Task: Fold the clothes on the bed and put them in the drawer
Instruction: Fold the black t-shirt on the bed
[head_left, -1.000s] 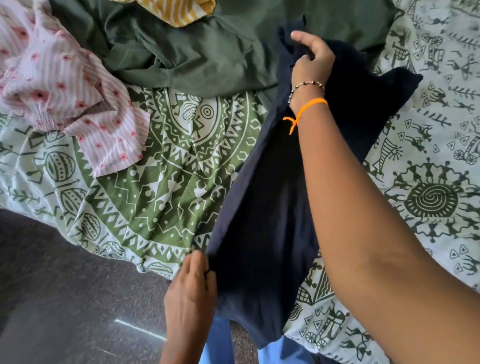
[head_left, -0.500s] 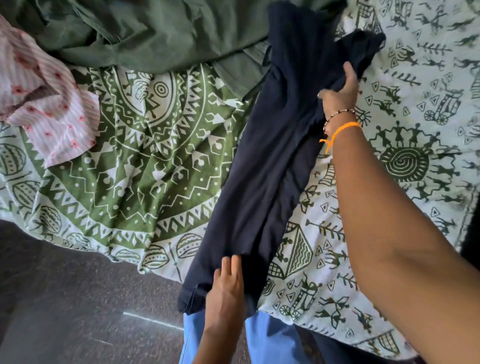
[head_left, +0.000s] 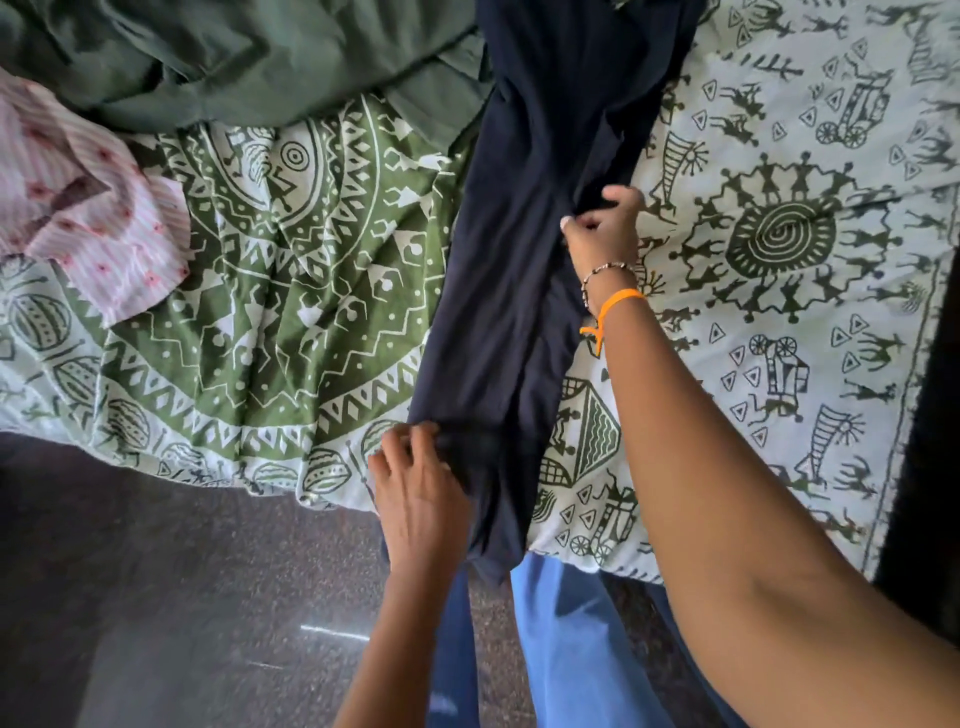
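Note:
A dark navy garment lies folded into a long narrow strip on the bed, running from the top of the view down to the bed's near edge, where its end hangs over. My left hand grips the garment's lower left edge at the bed's edge, fingers curled into the cloth. My right hand, with a bead bracelet and an orange thread at the wrist, pinches the garment's right edge about halfway up.
A green and white patterned bedsheet covers the bed. A dark green garment lies crumpled at the top left, a pink striped garment at the left. Dark speckled floor lies below the bed's edge.
The navy garment has been laid down from a lifted hold into a narrow strip. My right hand came down its right edge toward me. My left hand shifted to the lower left edge.

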